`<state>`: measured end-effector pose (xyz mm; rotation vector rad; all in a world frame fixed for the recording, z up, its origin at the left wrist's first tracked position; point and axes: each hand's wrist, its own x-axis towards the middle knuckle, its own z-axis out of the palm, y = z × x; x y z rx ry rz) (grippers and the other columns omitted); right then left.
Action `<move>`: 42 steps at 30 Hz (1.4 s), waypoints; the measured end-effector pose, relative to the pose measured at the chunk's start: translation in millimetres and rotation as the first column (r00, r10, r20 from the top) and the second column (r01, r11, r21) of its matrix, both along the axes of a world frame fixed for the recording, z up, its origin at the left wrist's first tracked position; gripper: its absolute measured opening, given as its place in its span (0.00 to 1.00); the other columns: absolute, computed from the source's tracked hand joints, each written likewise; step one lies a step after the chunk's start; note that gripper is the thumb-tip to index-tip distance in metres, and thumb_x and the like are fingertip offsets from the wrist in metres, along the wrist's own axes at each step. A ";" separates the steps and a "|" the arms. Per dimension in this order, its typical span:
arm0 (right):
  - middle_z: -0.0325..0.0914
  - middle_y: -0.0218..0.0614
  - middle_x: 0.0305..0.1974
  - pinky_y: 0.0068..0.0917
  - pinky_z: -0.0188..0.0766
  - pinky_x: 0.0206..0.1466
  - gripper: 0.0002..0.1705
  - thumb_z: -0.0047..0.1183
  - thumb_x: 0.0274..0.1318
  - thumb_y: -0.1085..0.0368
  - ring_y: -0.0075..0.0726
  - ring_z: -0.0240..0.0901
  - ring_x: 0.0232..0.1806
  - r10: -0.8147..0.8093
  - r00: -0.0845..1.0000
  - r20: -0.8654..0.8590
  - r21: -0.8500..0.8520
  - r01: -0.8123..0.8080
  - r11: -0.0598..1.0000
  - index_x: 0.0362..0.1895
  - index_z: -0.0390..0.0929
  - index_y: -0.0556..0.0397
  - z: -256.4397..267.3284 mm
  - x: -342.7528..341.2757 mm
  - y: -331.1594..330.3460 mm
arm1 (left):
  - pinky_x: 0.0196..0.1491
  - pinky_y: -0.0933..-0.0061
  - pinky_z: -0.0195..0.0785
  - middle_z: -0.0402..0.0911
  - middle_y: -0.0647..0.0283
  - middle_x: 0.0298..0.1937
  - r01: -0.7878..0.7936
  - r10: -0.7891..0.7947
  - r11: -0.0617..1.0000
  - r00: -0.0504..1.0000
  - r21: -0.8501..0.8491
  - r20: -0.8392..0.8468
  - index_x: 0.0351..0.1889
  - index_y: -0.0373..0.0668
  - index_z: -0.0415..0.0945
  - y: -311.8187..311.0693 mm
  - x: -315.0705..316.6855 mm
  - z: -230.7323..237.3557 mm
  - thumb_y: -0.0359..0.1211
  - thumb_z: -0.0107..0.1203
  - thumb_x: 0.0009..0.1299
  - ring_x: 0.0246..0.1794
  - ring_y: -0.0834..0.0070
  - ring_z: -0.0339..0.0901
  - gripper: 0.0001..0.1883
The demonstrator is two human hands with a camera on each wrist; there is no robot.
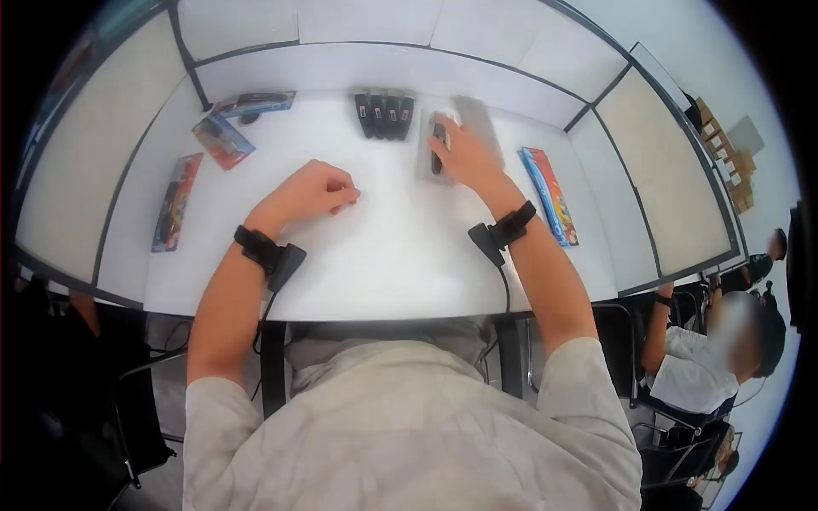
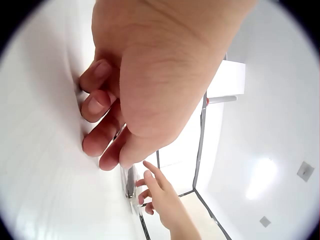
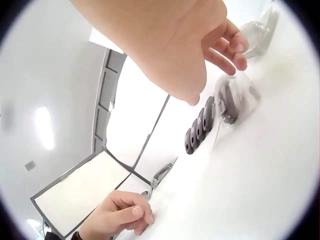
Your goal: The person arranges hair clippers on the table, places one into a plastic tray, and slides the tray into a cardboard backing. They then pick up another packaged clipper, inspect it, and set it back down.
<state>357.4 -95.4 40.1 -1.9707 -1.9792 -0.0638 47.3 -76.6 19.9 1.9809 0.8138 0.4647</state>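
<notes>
My right hand (image 1: 473, 157) reaches over a clear plastic package (image 1: 423, 162) with a long black object (image 1: 439, 149) in it. The right wrist view shows loosely bent fingers (image 3: 220, 60) close over that package, with no grip around it. Another clear plastic shell (image 1: 481, 119) lies just beyond the hand. Near the middle of the table, my left hand (image 1: 315, 192) rests with its fingers loosely curled. The left wrist view shows its fingertips (image 2: 95, 105) at the white surface and nothing held.
Several black objects with small labels (image 1: 383, 115) lie side by side at the back. Carded packages (image 1: 177, 204) lie on the left, and a red and blue one (image 1: 550, 196) on the right. White panels (image 1: 358, 64) enclose the table (image 1: 383, 264). Another person (image 1: 694, 366) sits at the right.
</notes>
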 end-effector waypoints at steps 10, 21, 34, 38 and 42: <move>0.84 0.46 0.49 0.50 0.75 0.55 0.30 0.55 0.61 0.54 0.54 0.81 0.53 -0.019 0.995 0.097 -0.132 0.032 0.991 0.67 0.70 0.43 -14.1 -2.7 16.6 | 0.30 0.76 0.64 0.77 0.67 0.20 0.004 -0.002 0.998 0.999 0.065 -0.033 0.29 0.36 0.82 1.5 -0.6 -1.5 0.33 0.60 0.70 0.23 0.81 0.72 0.10; 0.81 0.43 0.53 0.47 0.75 0.57 0.22 0.49 0.66 0.57 0.53 0.78 0.55 0.051 0.998 0.032 -0.081 -0.049 0.996 0.63 0.76 0.41 -27.4 9.3 41.5 | 0.28 0.73 0.62 0.78 0.66 0.18 0.002 -0.001 0.996 1.000 0.088 -0.009 0.29 0.39 0.83 1.6 -0.6 -4.7 0.38 0.61 0.70 0.20 0.78 0.72 0.13; 0.80 0.46 0.51 0.48 0.73 0.59 0.21 0.50 0.67 0.56 0.54 0.76 0.56 0.044 0.997 -0.066 0.007 -0.044 0.999 0.61 0.79 0.40 -28.7 10.3 40.7 | 0.27 0.72 0.64 0.79 0.65 0.19 -0.006 0.009 0.993 1.000 0.114 -0.025 0.31 0.39 0.84 2.7 -1.0 -6.8 0.39 0.62 0.70 0.19 0.78 0.73 0.12; 0.80 0.47 0.52 0.47 0.73 0.59 0.21 0.51 0.66 0.56 0.54 0.77 0.55 0.088 0.996 0.009 0.165 -0.088 0.982 0.62 0.79 0.38 -12.4 18.3 34.4 | 0.28 0.71 0.63 0.79 0.65 0.18 -0.008 0.013 0.991 0.999 0.133 -0.040 0.31 0.38 0.84 2.2 -0.4 -4.8 0.38 0.62 0.70 0.20 0.77 0.73 0.13; 0.81 0.47 0.53 0.52 0.71 0.63 0.23 0.48 0.66 0.54 0.57 0.74 0.60 0.013 1.000 -0.003 0.185 -0.012 0.983 0.63 0.78 0.35 15.9 37.5 24.7 | 0.28 0.70 0.63 0.79 0.65 0.18 -0.025 0.031 0.989 0.999 0.144 -0.040 0.30 0.38 0.84 -4.3 0.0 0.6 0.39 0.61 0.70 0.20 0.76 0.72 0.13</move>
